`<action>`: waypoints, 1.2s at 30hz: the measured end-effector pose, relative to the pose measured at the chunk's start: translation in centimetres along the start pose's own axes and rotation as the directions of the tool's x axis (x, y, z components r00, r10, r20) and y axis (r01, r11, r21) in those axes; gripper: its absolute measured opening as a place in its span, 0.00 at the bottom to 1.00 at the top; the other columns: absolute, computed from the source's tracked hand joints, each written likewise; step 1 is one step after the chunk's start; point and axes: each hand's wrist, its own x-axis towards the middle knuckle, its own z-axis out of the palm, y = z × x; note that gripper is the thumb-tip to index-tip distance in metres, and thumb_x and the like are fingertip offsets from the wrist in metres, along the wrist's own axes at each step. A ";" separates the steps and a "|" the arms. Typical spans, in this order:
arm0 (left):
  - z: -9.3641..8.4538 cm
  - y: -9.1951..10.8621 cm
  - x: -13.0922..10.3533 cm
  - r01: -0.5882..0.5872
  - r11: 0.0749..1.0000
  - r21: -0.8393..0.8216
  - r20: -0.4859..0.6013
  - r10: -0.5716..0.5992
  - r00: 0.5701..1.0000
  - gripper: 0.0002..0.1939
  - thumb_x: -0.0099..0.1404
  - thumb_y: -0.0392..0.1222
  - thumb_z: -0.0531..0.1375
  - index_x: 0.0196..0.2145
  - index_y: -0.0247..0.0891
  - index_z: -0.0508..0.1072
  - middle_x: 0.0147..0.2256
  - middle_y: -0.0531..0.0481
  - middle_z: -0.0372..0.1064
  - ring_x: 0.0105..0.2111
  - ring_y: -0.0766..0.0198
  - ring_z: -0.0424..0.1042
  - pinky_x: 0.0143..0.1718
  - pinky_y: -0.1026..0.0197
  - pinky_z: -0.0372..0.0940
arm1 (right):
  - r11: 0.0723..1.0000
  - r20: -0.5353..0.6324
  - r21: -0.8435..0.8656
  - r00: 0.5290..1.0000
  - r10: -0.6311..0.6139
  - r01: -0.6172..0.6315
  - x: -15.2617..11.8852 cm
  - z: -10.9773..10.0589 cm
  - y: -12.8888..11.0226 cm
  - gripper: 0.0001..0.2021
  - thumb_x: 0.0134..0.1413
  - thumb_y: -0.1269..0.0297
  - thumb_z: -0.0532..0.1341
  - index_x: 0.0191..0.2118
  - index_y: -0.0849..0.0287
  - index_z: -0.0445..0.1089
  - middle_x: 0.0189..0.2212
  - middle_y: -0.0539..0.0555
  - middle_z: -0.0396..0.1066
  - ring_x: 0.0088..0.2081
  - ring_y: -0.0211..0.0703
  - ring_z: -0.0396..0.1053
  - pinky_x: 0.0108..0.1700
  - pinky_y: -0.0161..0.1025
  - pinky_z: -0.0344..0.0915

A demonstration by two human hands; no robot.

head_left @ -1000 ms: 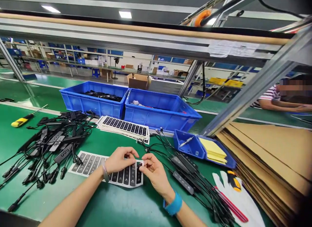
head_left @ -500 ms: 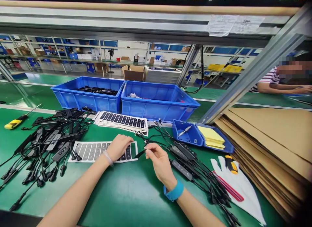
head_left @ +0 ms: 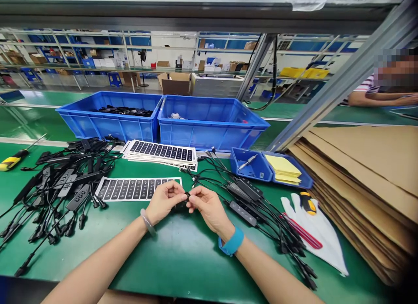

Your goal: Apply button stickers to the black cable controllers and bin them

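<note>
Blk pc [head_left: 187,194] mostly hidden btwn fingers [head_left: 195,201]

The black label [head_left: 187,195], on the label sheet [head_left: 122,189] a second ago and then in the right hand [head_left: 209,206] alone, is now pinched by both hands. The left hand [head_left: 163,204] has shifted rightward to meet the other

Under an overhead metal beam [head_left: 146,23] and a slanted metal post [head_left: 329,89], the workshop opens back — grey floor [head_left: 99,82], long green-topped bench [head_left: 98,69], metal shelving racks [head_left: 126,50] against a white wall [head_left: 183,38]. A black pedestal fan [head_left: 141,55] stands near a blue plastic stool [head_left: 115,79], while pale light glints off the green tabletop [head_left: 42,121] at left.
</note>
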 end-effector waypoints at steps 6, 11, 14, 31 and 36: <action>0.3 0.4 -0.4 0.113 0.976 -0.185 0.048 -0.106 0.993 0.16 0.54 0.46 0.68 0.34 0.33 0.70 0.24 0.52 0.70 0.24 0.67 0.70 0.25 0.67 0.65 | 0.990 0.060 0.085 0.993 0.106 -0.111 -0.1 -0.2 -0.2 0.12 0.40 0.60 0.72 0.27 0.61 0.74 0.21 0.50 0.71 0.25 0.36 0.69 0.25 0.31 0.66; 0.6 0.5 -0.6 0.178 0.956 -0.232 0.084 -0.162 0.983 0.18 0.52 0.47 0.69 0.33 0.33 0.70 0.24 0.51 0.72 0.23 0.68 0.70 0.24 0.67 0.65 | 0.977 0.101 0.131 0.983 0.153 -0.166 -0.2 -0.2 -0.3 0.12 0.37 0.59 0.74 0.24 0.61 0.74 0.19 0.48 0.69 0.22 0.33 0.65 0.26 0.32 0.64; 0.7 0.4 -0.6 0.185 0.951 -0.250 0.093 -0.166 0.982 0.17 0.53 0.46 0.69 0.33 0.32 0.70 0.24 0.50 0.73 0.23 0.68 0.70 0.25 0.67 0.65 | 0.975 0.125 0.132 0.978 0.164 -0.181 -0.2 -0.2 -0.3 0.13 0.38 0.58 0.73 0.24 0.61 0.74 0.19 0.48 0.69 0.22 0.33 0.65 0.28 0.32 0.65; 0.6 0.7 -0.6 0.150 0.973 -0.177 0.073 -0.139 0.988 0.14 0.55 0.44 0.68 0.33 0.32 0.71 0.24 0.51 0.73 0.22 0.70 0.70 0.26 0.69 0.67 | 0.975 0.116 0.127 0.979 0.167 -0.181 -0.4 -0.2 0.0 0.12 0.41 0.58 0.72 0.27 0.62 0.73 0.20 0.49 0.69 0.23 0.34 0.66 0.26 0.32 0.66; 0.1 0.9 -0.7 -0.012 0.983 0.184 -0.054 0.023 0.998 0.11 0.57 0.44 0.66 0.35 0.35 0.75 0.29 0.48 0.75 0.28 0.63 0.74 0.33 0.63 0.69 | 0.996 0.038 -0.090 0.999 0.021 -0.017 -0.4 0.0 -0.1 0.15 0.48 0.53 0.67 0.26 0.61 0.71 0.20 0.49 0.68 0.22 0.34 0.64 0.25 0.33 0.66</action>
